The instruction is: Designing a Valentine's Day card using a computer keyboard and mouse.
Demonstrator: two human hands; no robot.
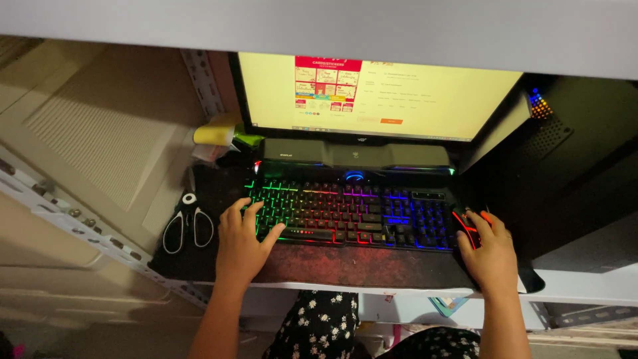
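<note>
The black backlit keyboard (pixel 352 216) lies crosswise under the left hand (pixel 240 242), whose spread fingers rest on its left keys, gripping nothing. The right hand (pixel 490 251) cups a red-lit black mouse (pixel 467 229) beside the keyboard's right end.

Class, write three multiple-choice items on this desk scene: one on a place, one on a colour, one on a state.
1. Where do the scissors lie?
A. left of the keyboard
B. on the monitor
C. under the right hand

2. What colour are the scissor handles?
A. red
B. white
C. green

3. What does the left hand do?
A. holds the scissors
B. hangs off the desk
C. rests on the keyboard

Answers: 1 A, they lie beside its left end; 2 B, both loops show white; 3 C, its fingers lie on the lit keys.
</note>
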